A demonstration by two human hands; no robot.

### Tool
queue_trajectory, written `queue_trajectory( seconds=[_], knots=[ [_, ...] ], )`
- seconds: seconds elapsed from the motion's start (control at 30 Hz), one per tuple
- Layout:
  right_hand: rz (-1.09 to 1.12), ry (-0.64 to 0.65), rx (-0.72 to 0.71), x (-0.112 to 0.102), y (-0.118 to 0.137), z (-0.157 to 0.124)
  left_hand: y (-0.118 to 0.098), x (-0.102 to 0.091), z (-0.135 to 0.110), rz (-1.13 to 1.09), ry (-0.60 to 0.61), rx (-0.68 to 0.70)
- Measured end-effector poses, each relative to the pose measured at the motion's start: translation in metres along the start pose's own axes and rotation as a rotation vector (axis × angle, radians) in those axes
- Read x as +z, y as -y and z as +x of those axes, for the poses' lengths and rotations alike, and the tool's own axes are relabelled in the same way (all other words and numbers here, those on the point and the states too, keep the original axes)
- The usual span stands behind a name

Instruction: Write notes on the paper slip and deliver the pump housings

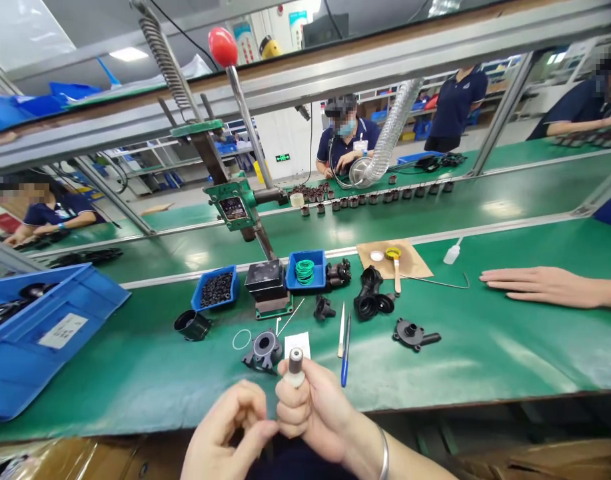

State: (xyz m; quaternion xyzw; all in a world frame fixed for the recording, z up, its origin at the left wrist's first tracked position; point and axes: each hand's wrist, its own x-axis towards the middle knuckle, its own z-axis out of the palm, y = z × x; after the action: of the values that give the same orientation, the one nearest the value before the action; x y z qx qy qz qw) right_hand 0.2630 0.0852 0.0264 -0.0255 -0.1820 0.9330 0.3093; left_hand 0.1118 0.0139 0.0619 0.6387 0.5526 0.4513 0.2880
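Observation:
My right hand (310, 407) is wrapped round a small part, a dark metallic cylinder (296, 361) with a hole in its top and a white collar. It stands upright out of the fist; its lower end is hidden. My left hand (232, 427) is just beside it, fingers curled and thumb tip close to the right fist. Whatever it pinches, if anything, cannot be made out. Beyond the hands lie a black pump housing (264, 348), a white paper (299, 343), a thin pale ring (242, 339), a blue pen (346, 357) and a pointed white-bladed tool (341, 330).
A hand press (265, 283) stands behind, beside blue bins of black parts (216, 288) and green rings (305, 270). Black housings (370, 293) and a black cover (414, 335) lie right. Another person's hand (545, 285) rests on the table. A large blue crate (40, 360) is left.

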Motion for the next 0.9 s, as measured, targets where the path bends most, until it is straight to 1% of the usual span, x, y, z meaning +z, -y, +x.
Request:
queue_trajectory(
  seconds=[0.07, 0.1, 0.17, 0.2, 0.27, 0.33, 0.4, 0.57, 0.63, 0.7, 0.77, 0.8, 0.83, 0.87, 0.9],
  knots=[
    [0.035, 0.009, 0.047, -0.004, 0.002, 0.000, -0.007, 0.003, 0.012, 0.199, -0.099, 0.160],
    [0.038, 0.013, 0.067, -0.005, 0.003, 0.000, -0.010, 0.005, 0.018, 0.297, -0.108, 0.230],
    [0.006, 0.032, 0.085, -0.005, 0.003, -0.002, -0.015, 0.011, 0.031, 0.410, -0.061, 0.327],
    [-0.030, 0.045, 0.079, -0.004, 0.003, -0.003, -0.018, 0.014, 0.036, 0.408, -0.025, 0.341],
    [-0.123, 0.034, 0.036, -0.001, 0.003, -0.006, -0.020, 0.017, 0.045, 0.309, 0.041, 0.320],
    [-0.207, -0.035, 0.001, 0.002, 0.004, -0.011, -0.018, 0.017, 0.051, 0.156, 0.087, 0.255],
    [-0.258, -0.105, -0.002, 0.003, 0.005, -0.014, -0.014, 0.018, 0.054, 0.012, 0.106, 0.170],
    [-0.280, -0.192, 0.028, -0.002, 0.006, -0.014, -0.003, 0.030, 0.057, -0.215, 0.011, 0.019],
    [-0.259, -0.188, 0.070, -0.004, 0.007, -0.011, -0.005, 0.031, 0.060, -0.343, 0.016, -0.067],
    [-0.234, -0.156, 0.118, -0.004, 0.009, -0.008, -0.006, 0.021, 0.062, -0.482, 0.049, -0.161],
    [-0.231, -0.139, 0.128, -0.003, 0.013, -0.005, -0.001, -0.001, 0.061, -0.570, 0.126, -0.228],
    [-0.246, -0.156, 0.116, -0.001, 0.016, -0.004, 0.005, -0.015, 0.060, -0.591, 0.164, -0.242],
    [-0.273, -0.197, 0.093, 0.000, 0.020, -0.004, 0.013, -0.029, 0.058, -0.593, 0.176, -0.237],
    [-0.315, -0.258, 0.059, 0.000, 0.024, -0.004, 0.023, -0.043, 0.056, -0.565, 0.167, -0.216],
    [-0.380, -0.326, 0.016, 0.001, 0.030, -0.003, 0.034, -0.055, 0.053, -0.499, 0.128, -0.177]
  ],
)
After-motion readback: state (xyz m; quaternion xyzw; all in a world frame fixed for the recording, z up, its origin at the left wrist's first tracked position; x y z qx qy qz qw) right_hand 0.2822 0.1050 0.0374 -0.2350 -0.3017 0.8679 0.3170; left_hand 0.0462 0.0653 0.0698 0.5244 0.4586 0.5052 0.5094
